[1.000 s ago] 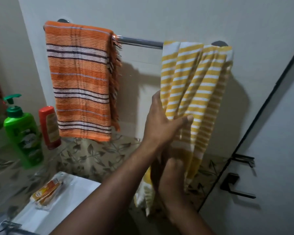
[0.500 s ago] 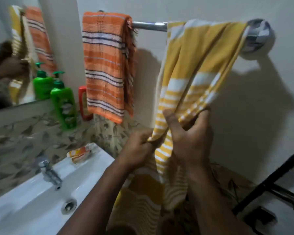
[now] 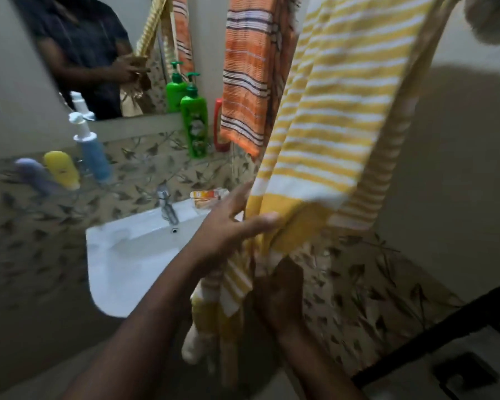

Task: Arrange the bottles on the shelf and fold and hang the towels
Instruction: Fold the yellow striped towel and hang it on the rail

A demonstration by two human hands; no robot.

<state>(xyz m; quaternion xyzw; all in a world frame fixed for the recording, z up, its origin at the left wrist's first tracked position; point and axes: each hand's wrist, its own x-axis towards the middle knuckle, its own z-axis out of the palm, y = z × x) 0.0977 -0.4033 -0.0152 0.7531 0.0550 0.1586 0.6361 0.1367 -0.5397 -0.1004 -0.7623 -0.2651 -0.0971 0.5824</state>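
Observation:
A yellow-and-white striped towel point(image 3: 329, 111) hangs from the top right, its lower part bunched between my hands. My left hand point(image 3: 231, 223) pinches the towel's yellow band between thumb and fingers. Just below, my right hand point(image 3: 277, 290) holds the gathered lower end, its fingers partly hidden by cloth. An orange striped towel point(image 3: 248, 67) hangs to the left. Behind it stand a green pump bottle point(image 3: 195, 119) and a red bottle point(image 3: 218, 125). A blue pump bottle point(image 3: 91, 148), a yellow bottle point(image 3: 62, 168) and a purple bottle point(image 3: 35, 176) stand further left.
A white sink point(image 3: 133, 255) with a tap point(image 3: 168, 206) is below left, and a soap packet point(image 3: 207, 197) lies on its rim. A mirror point(image 3: 84, 53) is above the bottles. A black-framed door point(image 3: 445, 327) is at the lower right.
The view has swung left and down, bringing the sink and more bottles into sight. My left hand has moved up to the towel's yellow band; my right hand has dropped below it.

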